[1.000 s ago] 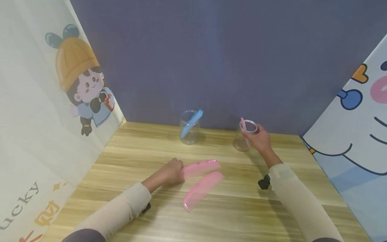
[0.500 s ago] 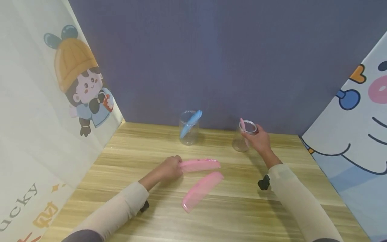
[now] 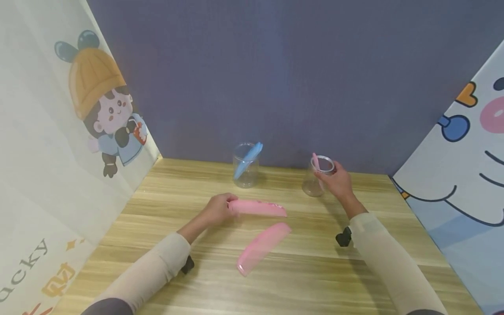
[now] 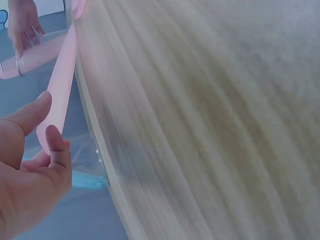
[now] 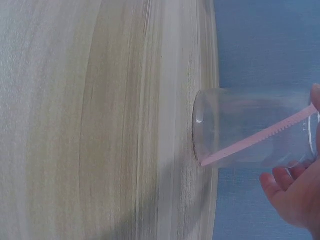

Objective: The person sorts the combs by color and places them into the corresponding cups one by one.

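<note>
My left hand (image 3: 218,209) pinches one end of a pink comb (image 3: 257,208) between thumb and fingers; the comb points to the right above the table. In the left wrist view the thumb and fingertips close round that comb (image 4: 61,85). A second pink comb (image 3: 264,248) lies slantwise on the table, nearer to me. At the back right, my right hand (image 3: 337,181) grips the rim of a clear plastic cup (image 3: 313,186). Inside that cup a pink comb (image 5: 260,136) leans from the base up to the rim, as the right wrist view shows.
Another clear cup (image 3: 247,179) stands at the back, left of the right hand's cup, with blue combs (image 3: 249,160) leaning in it. A dark blue-grey wall (image 3: 252,78) rises behind the wooden table (image 3: 189,175). Printed white panels (image 3: 35,131) border both sides.
My left hand has lifted its comb and moved slightly back and left, away from the second pink comb. The right hand stays on its cup.
</note>
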Available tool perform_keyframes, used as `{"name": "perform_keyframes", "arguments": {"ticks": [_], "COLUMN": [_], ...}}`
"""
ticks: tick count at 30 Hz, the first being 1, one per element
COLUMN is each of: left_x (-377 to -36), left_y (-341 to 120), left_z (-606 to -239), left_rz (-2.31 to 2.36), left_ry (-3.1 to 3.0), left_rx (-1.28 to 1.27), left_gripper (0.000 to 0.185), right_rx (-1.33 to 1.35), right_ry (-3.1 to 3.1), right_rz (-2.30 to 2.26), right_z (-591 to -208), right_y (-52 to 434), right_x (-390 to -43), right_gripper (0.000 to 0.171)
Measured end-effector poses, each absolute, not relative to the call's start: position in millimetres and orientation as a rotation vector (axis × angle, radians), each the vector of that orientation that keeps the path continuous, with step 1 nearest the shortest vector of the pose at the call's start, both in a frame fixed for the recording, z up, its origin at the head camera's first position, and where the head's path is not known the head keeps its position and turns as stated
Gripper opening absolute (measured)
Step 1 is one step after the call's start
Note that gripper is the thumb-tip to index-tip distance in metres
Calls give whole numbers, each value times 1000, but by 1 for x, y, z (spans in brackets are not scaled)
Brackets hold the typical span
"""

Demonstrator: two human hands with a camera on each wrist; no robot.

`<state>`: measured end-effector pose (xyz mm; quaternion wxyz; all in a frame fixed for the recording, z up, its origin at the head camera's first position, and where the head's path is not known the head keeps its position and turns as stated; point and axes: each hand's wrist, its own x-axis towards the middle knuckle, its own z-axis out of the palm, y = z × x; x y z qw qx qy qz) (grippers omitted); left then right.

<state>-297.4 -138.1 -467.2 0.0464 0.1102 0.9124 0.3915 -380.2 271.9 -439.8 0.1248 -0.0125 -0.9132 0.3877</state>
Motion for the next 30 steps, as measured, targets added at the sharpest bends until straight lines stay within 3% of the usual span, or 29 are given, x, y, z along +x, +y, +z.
{"name": "perform_keyframes", "arguments": {"ticks": [30], "left_x": [-320], "left_y": [-122], "left_z": [-434], "left_rz": [1411], "left_ry": [2782], "left_rx": [366], "left_gripper": [54], "right_rx": [-41], "right_ry": [-2652], "right_rz": [1118], "right_z": [-440], "right_y": [273], "right_x": [-381], "right_gripper": [86]}}
